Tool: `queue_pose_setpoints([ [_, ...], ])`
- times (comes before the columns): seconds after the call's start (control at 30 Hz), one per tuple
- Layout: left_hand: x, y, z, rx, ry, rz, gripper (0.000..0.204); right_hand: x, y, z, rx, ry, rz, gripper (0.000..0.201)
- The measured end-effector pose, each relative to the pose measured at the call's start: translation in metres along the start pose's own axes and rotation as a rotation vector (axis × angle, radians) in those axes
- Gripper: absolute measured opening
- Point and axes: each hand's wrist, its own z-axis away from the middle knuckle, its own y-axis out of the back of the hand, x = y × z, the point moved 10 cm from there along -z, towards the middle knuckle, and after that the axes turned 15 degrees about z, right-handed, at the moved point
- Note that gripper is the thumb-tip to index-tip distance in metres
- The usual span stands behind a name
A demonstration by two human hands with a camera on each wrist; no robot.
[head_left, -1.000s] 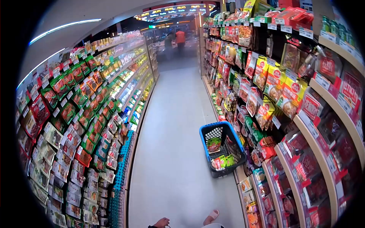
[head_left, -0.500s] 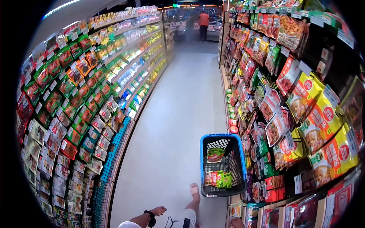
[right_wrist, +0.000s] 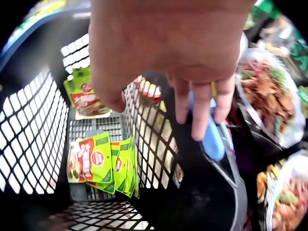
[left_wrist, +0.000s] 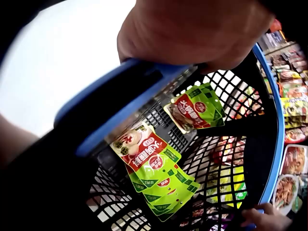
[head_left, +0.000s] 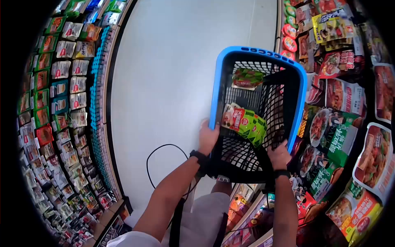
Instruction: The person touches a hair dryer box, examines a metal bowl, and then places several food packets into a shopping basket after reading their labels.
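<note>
A black mesh shopping basket with a blue rim (head_left: 302,84) is in front of me, raised close to my body. My left hand (head_left: 209,138) grips its left rim; the left wrist view has that hand (left_wrist: 192,33) wrapped over the blue edge. On the opposite side, my right hand (head_left: 279,155) holds the right rim. In the right wrist view, the fingers of this hand (right_wrist: 168,48) hang over the blue edge while the thumb is on the inner side. Inside lie a fanned stack of green and red food packets (head_left: 249,123) and another packet pile (head_left: 247,79) farther off.
Shelves of bagged foods (head_left: 345,99) stand close against the basket's right side. Another packed shelf (head_left: 66,82) lines the left, across the pale floor (head_left: 173,74). A thin black cable (head_left: 148,168) loops by my left forearm.
The view has tilted down. Both hands have come to the basket and taken hold of its rim; before, my left hand hung free. The basket looks larger and nearer.
</note>
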Motion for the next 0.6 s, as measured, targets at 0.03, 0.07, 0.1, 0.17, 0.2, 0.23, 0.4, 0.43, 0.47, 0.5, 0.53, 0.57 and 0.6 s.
queue_pose_setpoints([
  [0.03, 0.013, 0.003, 0.001, 0.014, -0.02, 0.007, 0.032, -0.015, 0.009, -0.003, 0.096, 0.011, 0.128, 0.072],
  [0.07, 0.025, 0.004, -0.003, -0.013, -0.064, -0.01, 0.031, -0.023, 0.009, -0.012, 0.137, 0.042, 0.081, 0.071],
  [0.1, 0.035, 0.002, -0.009, -0.032, -0.083, 0.047, 0.03, -0.02, 0.008, -0.014, 0.172, 0.062, 0.037, 0.07],
  [0.17, 0.062, 0.004, -0.029, -0.063, -0.126, 0.036, 0.028, -0.015, 0.041, -0.005, 0.473, 0.224, -0.095, 0.061],
  [0.2, 0.072, 0.003, -0.044, -0.099, -0.151, 0.042, 0.028, -0.002, 0.051, -0.001, 0.513, 0.203, -0.142, 0.058],
  [0.23, 0.098, 0.009, -0.059, -0.045, -0.303, -0.11, 0.032, 0.005, 0.055, -0.001, 0.56, 0.181, -0.204, 0.054],
  [0.4, 0.166, 0.005, -0.156, -0.372, -0.402, -0.372, 0.038, -0.035, -0.025, -0.044, -0.048, 0.068, -0.927, 0.046],
  [0.43, 0.191, 0.005, -0.17, -0.394, -0.472, -0.43, 0.039, -0.046, -0.066, -0.049, -0.111, -0.065, -0.965, 0.039],
  [0.47, 0.216, 0.008, -0.186, -0.294, -0.692, -0.496, 0.041, -0.08, -0.045, -0.028, -0.086, -0.072, -1.103, 0.033],
  [0.5, 0.225, 0.014, -0.195, -0.256, -0.45, -0.527, 0.066, -0.109, -0.044, -0.011, -0.177, -0.076, -1.173, 0.033],
  [0.53, 0.24, 0.015, -0.193, -0.129, -0.493, -0.62, 0.065, -0.132, -0.069, -0.008, -0.106, -0.064, -1.224, 0.033],
  [0.57, 0.252, 0.016, -0.19, 0.001, -0.531, -0.713, 0.064, -0.164, -0.046, 0.021, -0.07, -0.021, -1.353, 0.035],
  [0.6, 0.266, 0.016, -0.181, 0.111, -0.663, -0.77, 0.063, -0.192, -0.075, 0.037, -0.28, -0.041, -1.242, 0.034],
])
